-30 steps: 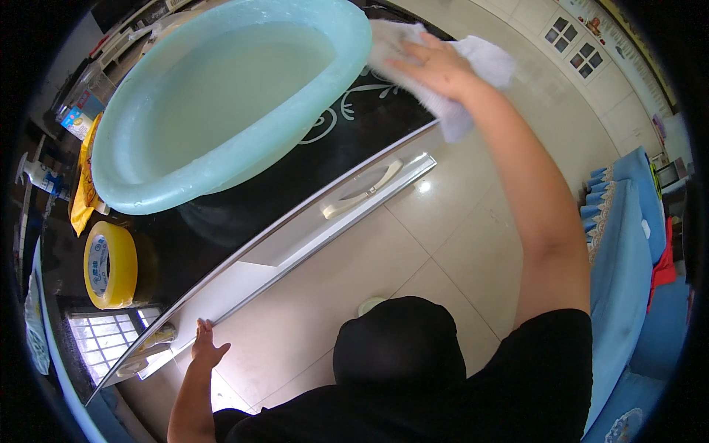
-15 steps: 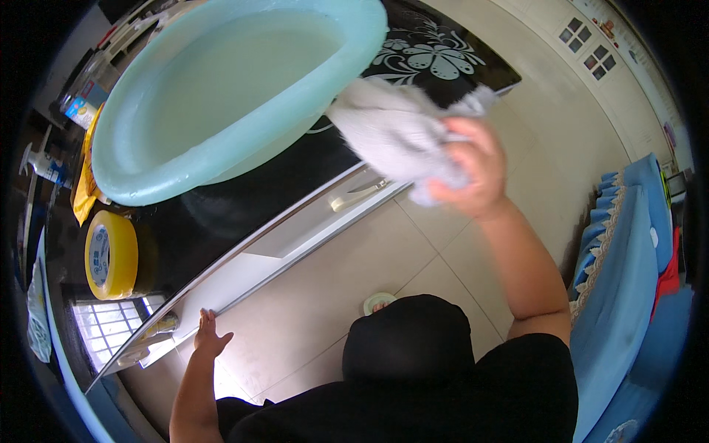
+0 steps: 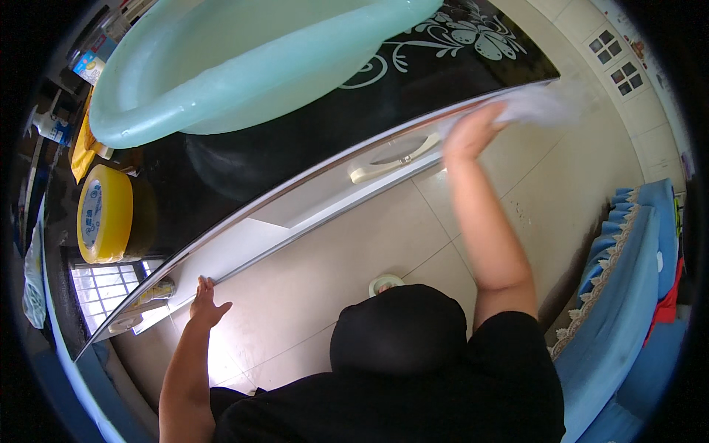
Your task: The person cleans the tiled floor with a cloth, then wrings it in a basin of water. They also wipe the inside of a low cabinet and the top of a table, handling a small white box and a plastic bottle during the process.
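My right hand grips a white cloth, smeared by motion, at the near edge of a black glossy tabletop close to its right corner. Part of the cloth trails past the edge. My left hand is empty, with thumb and fingers apart, beside the white drawer front under the tabletop; I cannot tell whether it touches it. On the table stands a large pale turquoise basin holding cloudy water, cut off by the top of the view.
A roll of yellow tape stands on the tabletop's left part. Behind it are a yellow packet and a white spray bottle. A pale curved handle juts from the drawer front. A blue sofa borders the tiled floor on the right.
My right hand has brought the cloth from beside the basin to the table's edge. The view has shifted, so the basin sits higher in it. My left hand stays spread by the drawer front.
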`<state>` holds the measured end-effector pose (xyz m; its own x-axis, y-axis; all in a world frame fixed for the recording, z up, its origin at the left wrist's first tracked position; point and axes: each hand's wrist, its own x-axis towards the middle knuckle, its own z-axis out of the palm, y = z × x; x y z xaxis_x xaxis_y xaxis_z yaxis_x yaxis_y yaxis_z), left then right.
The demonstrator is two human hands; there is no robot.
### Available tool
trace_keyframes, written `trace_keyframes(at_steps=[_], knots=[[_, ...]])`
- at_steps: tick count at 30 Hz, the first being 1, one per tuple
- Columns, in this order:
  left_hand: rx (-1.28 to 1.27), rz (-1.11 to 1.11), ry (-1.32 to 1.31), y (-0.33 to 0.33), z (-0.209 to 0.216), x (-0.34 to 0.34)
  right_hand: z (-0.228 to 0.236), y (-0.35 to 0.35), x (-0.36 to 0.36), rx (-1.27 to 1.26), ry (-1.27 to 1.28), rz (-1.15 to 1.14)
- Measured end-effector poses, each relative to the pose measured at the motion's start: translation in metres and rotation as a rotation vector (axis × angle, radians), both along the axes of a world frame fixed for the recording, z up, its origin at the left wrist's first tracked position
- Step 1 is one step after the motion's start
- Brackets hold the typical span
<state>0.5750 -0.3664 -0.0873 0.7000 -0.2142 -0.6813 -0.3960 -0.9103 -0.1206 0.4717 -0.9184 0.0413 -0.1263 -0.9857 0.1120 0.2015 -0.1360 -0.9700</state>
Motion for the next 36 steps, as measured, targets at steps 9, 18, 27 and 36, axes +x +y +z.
trace_keyframes(at_steps=[9, 18, 27, 36], knots=[[-0.058, 0.070, 0.178, 0.017, -0.019, 0.016, -0.086, 0.153, 0.009, -1.246, 0.310, 1.044], [-0.328, -0.159, -0.346, -0.013, -0.003, -0.011, -0.095, -0.032, -0.047, -1.103, 0.747, 0.138], [-0.684, -0.338, -0.323, -0.062, 0.005, -0.064, -0.228, -0.188, -0.069, 0.185, 0.812, 0.431], [-0.712, -0.184, -0.262, -0.055, 0.018, -0.066, -0.175, 0.058, -0.016, 0.328, 1.216, 1.116]])
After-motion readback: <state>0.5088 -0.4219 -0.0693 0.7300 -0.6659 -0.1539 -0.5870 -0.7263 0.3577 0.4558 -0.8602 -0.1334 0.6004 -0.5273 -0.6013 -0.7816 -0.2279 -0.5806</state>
